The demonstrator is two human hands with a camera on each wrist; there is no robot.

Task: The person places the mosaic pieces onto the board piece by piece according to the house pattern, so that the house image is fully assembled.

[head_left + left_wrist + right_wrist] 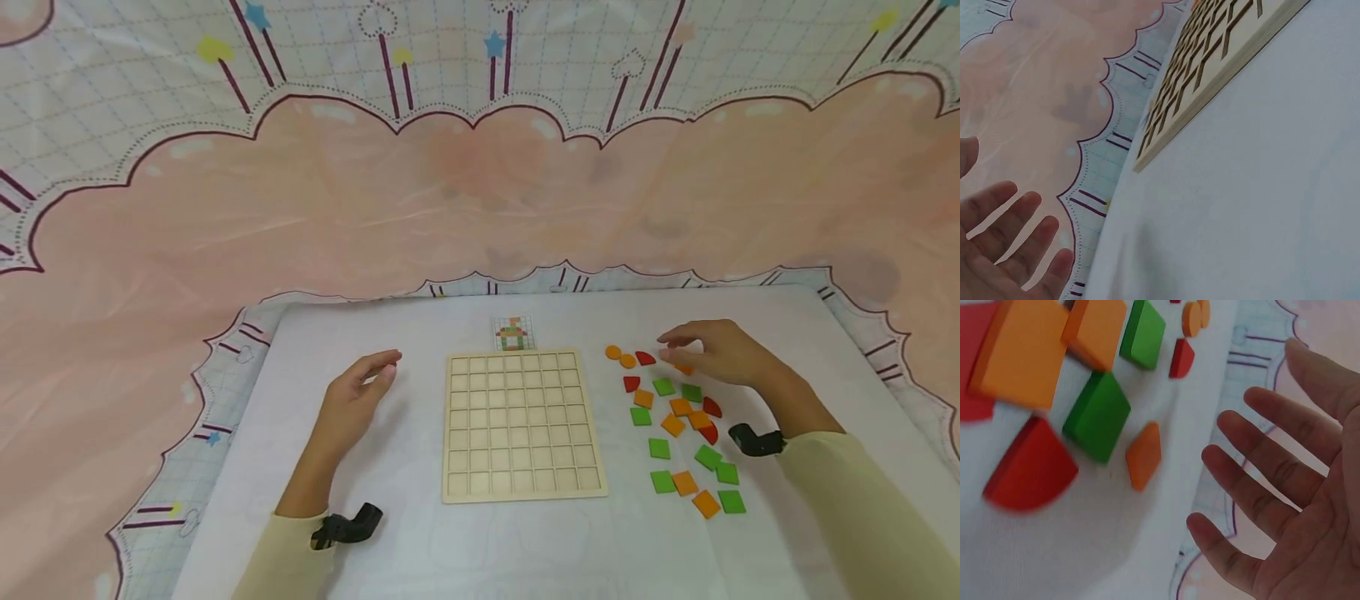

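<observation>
A square wooden grid board [525, 425] lies in the middle of the white table, its cells bare. To its left hovers my left hand [356, 396], fingers relaxed and holding nothing; the left wrist view shows its spread fingers [1019, 240] apart from the board [1229, 69]. My right hand [723, 350] is over the far end of the loose pieces, also holding nothing. Near it are a red quarter-round piece [645, 358], orange discs [613, 352] and green squares [692, 392]. In the right wrist view, an orange piece [1144, 456] lies below its loosely spread fingers [1260, 465].
Behind the board lies a small pattern card [513, 333] with a coloured figure on a grid. Several orange squares [706, 503] and green squares [732, 502] are scattered right of the board. A printed cloth [480, 200] hangs behind the white table [390, 550].
</observation>
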